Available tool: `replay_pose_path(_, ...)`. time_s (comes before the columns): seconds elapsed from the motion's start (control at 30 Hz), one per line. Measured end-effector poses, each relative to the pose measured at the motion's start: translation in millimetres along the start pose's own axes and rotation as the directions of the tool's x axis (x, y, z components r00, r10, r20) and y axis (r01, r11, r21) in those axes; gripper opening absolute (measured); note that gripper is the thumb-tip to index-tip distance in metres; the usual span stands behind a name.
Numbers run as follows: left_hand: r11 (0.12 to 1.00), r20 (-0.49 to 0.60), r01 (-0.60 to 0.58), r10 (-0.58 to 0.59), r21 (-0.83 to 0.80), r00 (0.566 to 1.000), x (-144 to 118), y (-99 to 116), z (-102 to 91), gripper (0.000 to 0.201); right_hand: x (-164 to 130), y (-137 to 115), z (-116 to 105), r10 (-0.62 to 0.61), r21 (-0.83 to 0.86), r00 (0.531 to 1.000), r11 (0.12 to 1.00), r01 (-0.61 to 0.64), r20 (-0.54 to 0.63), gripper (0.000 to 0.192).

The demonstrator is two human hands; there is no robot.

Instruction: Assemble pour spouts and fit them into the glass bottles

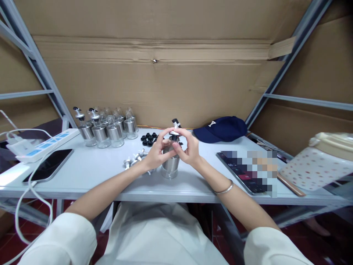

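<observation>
A glass bottle with a metal sleeve stands upright near the table's front edge. At its mouth sits a silver pour spout with a black tip. My left hand curls around the neck from the left, fingers on the spout's base. From the right, my right hand closes on the same spout base, thumb low against the neck. Part of the bottle's neck is hidden behind the fingers. Left of the bottle lie several loose silver spouts. Behind my left hand are small black stoppers.
Several bottles stand at the back left, two with spouts fitted. A power strip and a phone lie left. On the right are a navy cap, another phone and a dotted container. Cardboard closes the back.
</observation>
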State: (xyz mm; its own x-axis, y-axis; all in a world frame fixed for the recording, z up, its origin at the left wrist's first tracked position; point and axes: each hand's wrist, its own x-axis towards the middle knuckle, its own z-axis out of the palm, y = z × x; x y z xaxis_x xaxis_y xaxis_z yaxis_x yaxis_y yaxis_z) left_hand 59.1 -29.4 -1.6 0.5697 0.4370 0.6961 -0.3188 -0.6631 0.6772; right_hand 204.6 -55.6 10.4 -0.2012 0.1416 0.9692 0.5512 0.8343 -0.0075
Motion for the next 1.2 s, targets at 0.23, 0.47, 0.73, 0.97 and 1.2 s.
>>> replay_pose_path(0.23,0.997,-0.032,0.030,-0.032,-0.073,0.999,0,-1,1.8,0.055,1,-1,0,0.012,0.015,1.000,1.000,-0.013,0.014,0.030)
replay_pose_path(0.47,0.998,-0.033,0.008,-0.010,-0.067,0.999,1,-2,2.5,0.054,0,1,3,-0.002,0.071,1.000,0.997,0.002,-0.002,0.029)
replay_pose_path(0.73,0.994,-0.013,-0.042,0.041,-0.102,0.999,2,-2,2.0,0.046,1,2,4,-0.050,0.085,0.999,0.995,0.051,-0.009,0.026)
replay_pose_path(0.97,0.993,0.001,-0.030,0.030,-0.111,1.000,1,-3,2.1,0.045,-3,3,6,-0.026,0.079,0.999,0.996,0.029,-0.031,0.026)
replay_pose_path(1.2,0.986,0.011,-0.018,0.020,-0.163,1.000,0,-2,3.3,0.044,-12,7,8,0.053,0.066,0.996,0.997,-0.048,-0.067,0.032)
